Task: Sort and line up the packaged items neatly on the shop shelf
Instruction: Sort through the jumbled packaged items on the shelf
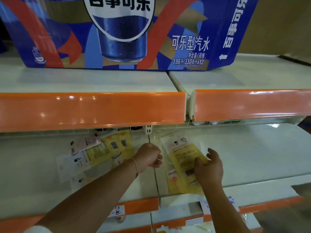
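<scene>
Dim, warm light from above; glare spots along orange shelf strip [92, 108]. Deep shadow just below strip. Wide-angle bending and blur toward frame edges.

Drinks carton [117, 31] on upper shelf [101, 81], packets [183, 165] on shelf below [252, 157]

Cola carton [121, 32]: top and left side cut off by frame. Under the orange shelf lip [92, 108], the tops of the scattered packets [101, 148] are hidden; dark items behind them too small to tell. My left hand [149, 157] is curled, can't tell if it holds anything. My right hand [207, 167] covers the yellow packet [183, 158]'s lower right. Price tags [117, 211] below the lip: blurred.
</scene>
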`<action>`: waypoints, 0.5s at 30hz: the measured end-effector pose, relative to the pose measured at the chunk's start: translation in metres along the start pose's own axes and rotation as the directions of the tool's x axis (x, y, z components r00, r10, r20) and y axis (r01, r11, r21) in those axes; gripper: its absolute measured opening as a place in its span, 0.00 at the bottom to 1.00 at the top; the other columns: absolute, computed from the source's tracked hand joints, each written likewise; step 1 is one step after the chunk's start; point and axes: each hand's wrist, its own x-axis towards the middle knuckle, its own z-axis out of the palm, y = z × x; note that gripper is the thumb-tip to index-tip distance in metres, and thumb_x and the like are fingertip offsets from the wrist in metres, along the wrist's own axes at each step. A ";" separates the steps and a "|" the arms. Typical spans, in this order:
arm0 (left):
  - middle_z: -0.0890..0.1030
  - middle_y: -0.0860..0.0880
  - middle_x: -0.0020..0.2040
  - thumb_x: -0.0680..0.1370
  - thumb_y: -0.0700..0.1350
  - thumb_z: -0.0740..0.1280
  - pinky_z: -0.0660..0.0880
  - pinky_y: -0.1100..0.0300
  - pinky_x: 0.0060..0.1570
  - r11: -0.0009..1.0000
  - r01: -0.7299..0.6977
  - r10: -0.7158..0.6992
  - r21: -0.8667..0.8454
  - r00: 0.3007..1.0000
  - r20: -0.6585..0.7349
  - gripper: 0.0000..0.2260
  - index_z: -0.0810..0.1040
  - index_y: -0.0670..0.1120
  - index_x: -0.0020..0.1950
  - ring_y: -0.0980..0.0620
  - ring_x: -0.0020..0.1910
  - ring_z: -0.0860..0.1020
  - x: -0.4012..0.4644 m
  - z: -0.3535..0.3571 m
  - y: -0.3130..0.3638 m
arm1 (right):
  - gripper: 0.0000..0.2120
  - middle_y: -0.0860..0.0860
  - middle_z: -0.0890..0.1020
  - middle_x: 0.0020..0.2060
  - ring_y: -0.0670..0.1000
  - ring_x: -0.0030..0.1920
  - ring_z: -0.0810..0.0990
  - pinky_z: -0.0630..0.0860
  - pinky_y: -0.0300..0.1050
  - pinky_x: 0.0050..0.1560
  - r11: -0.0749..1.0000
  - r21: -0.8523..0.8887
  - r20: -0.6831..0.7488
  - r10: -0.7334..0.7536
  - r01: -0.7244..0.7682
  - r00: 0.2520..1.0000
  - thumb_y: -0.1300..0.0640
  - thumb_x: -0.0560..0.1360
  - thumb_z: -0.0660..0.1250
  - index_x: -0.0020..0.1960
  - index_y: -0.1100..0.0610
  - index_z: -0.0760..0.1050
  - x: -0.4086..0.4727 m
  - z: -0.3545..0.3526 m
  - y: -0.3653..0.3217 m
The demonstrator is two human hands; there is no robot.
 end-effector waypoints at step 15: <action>0.74 0.45 0.29 0.77 0.39 0.60 0.66 0.58 0.29 0.976 -0.123 0.178 0.181 0.926 -0.332 0.11 0.69 0.44 0.34 0.48 0.31 0.67 0.009 -0.135 -0.020 | 0.21 0.60 0.79 0.56 0.62 0.58 0.74 0.70 0.54 0.61 0.870 -0.104 0.147 -0.465 0.481 0.873 0.55 0.69 0.68 0.61 0.60 0.77 -0.032 0.093 -0.093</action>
